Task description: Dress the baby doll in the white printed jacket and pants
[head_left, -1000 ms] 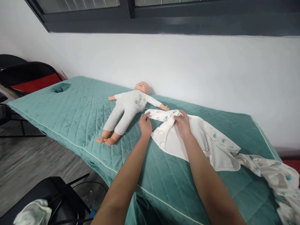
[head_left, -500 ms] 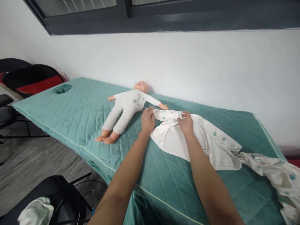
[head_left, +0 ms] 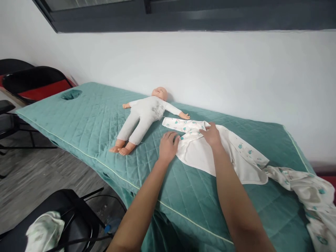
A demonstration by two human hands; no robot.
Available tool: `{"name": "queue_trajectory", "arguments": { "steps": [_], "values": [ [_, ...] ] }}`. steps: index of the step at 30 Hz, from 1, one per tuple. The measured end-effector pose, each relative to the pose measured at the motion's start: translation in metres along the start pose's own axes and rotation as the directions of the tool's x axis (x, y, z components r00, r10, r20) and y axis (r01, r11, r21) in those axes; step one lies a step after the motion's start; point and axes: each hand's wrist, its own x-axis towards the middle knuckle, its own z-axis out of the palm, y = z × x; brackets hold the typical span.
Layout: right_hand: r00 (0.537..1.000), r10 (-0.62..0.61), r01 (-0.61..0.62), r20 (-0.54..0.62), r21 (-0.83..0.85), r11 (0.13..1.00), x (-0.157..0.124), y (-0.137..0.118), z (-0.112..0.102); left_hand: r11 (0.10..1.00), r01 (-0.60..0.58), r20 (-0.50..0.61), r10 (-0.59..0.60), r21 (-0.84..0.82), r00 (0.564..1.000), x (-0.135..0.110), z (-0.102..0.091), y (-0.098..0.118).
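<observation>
Shirt (head_left: 196, 154) work is in hand: it looks like a baby's top is being made neat and flat on the green bed (head_left: 91, 129). Right hand (head_left: 211, 135) seems to pinch a bit of the top near the shoulder, with its thumb and fingers close together on the cloth. A dotted sleeve (head_left: 174, 123) goes out to the left of that pinch, lying almost straight. The other dotted sleeve (head_left: 246, 148) slopes away to the right of it. I think the next move calls for a soft hold there and a gentle pull, so the folds by the pinch don't bunch up.

Left hand (head_left: 169, 146) is to the left of the pinch and a bit nearer the person, by the edge of the top. Its back faces up, its fingers bend, and its thumb looks apart from them. I can't tell if it touches the cloth. Both arms reach forward. Past the left hand lies a doll (head_left: 147, 108) on its back.
</observation>
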Motion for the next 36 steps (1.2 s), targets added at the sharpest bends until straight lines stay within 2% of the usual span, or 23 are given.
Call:
{"name": "queue_trajectory", "arguments": {
  "steps": [3, 5, 8, 11, 13, 15, 17, 19, 22, 29, 31, 33, 35, 36],
  "values": [
    [0.998, 0.012, -0.008, 0.07, -0.044, 0.999, -0.002, 0.0, -0.001, 0.998, 0.001, 0.064, -0.005, 0.06, 0.998, -0.029, -0.008, 0.012],
    [0.995, 0.008, 0.0, 0.099, -0.08, 0.997, -0.003, 0.0, 0.0, 0.992, 0.03, 0.082, -0.041, 0.124, 0.996, -0.04, -0.011, 0.017],
    [0.996, 0.007, 0.0, 0.094, -0.077, 0.997, -0.004, -0.001, 0.002, 0.984, 0.089, 0.07, -0.101, 0.152, 0.992, -0.041, -0.012, 0.019],
    [0.999, 0.008, -0.01, 0.054, 0.032, 0.999, -0.004, -0.002, 0.002, 0.993, 0.09, 0.004, -0.09, 0.082, 0.996, -0.039, -0.011, 0.023],
    [0.999, 0.023, -0.026, 0.034, 0.09, 0.996, -0.002, -0.002, -0.001, 0.999, 0.037, -0.043, -0.037, 0.008, 0.998, -0.045, -0.011, 0.033],
    [0.999, 0.043, -0.043, 0.004, 0.08, 0.996, 0.0, -0.002, -0.005, 0.996, -0.075, -0.028, 0.074, -0.045, 0.997, -0.056, -0.01, 0.047],
    [0.998, 0.057, -0.057, -0.018, -0.023, 0.998, 0.001, 0.0, -0.011, 0.975, -0.216, 0.061, 0.218, -0.049, 0.974, -0.067, -0.009, 0.062],
    [0.998, 0.065, -0.067, -0.015, -0.148, 0.987, 0.0, 0.0, -0.016, 0.948, -0.319, 0.17, 0.315, -0.005, 0.934, -0.076, -0.008, 0.073],
    [0.996, 0.085, -0.077, 0.022, -0.247, 0.966, -0.006, -0.004, -0.021, 0.932, -0.358, 0.253, 0.334, 0.055, 0.908, -0.077, -0.006, 0.077],
    [0.983, 0.129, -0.06, 0.133, -0.431, 0.9, -0.009, -0.012, -0.027, 0.911, -0.408, 0.327, 0.368, 0.06, 0.87, -0.062, 0.005, 0.077],
    [0.976, 0.146, -0.061, 0.161, -0.442, 0.895, -0.006, -0.011, -0.03, 0.925, -0.377, 0.313, 0.348, 0.037, 0.884, -0.057, 0.011, 0.078],
    [0.971, 0.132, -0.048, 0.198, -0.379, 0.924, -0.005, -0.012, -0.032, 0.96, -0.278, 0.267, 0.278, -0.039, 0.923, -0.054, 0.015, 0.077],
    [0.967, 0.075, -0.009, 0.243, -0.263, 0.965, -0.005, -0.016, -0.03, 0.981, -0.096, 0.135, 0.119, -0.168, 0.984, -0.051, 0.016, 0.072],
    [0.96, 0.019, 0.024, 0.279, -0.151, 0.988, -0.006, -0.019, -0.028, 0.969, 0.003, 0.02, 0.002, -0.246, 1.0, -0.051, 0.015, 0.069]
  ]
}}
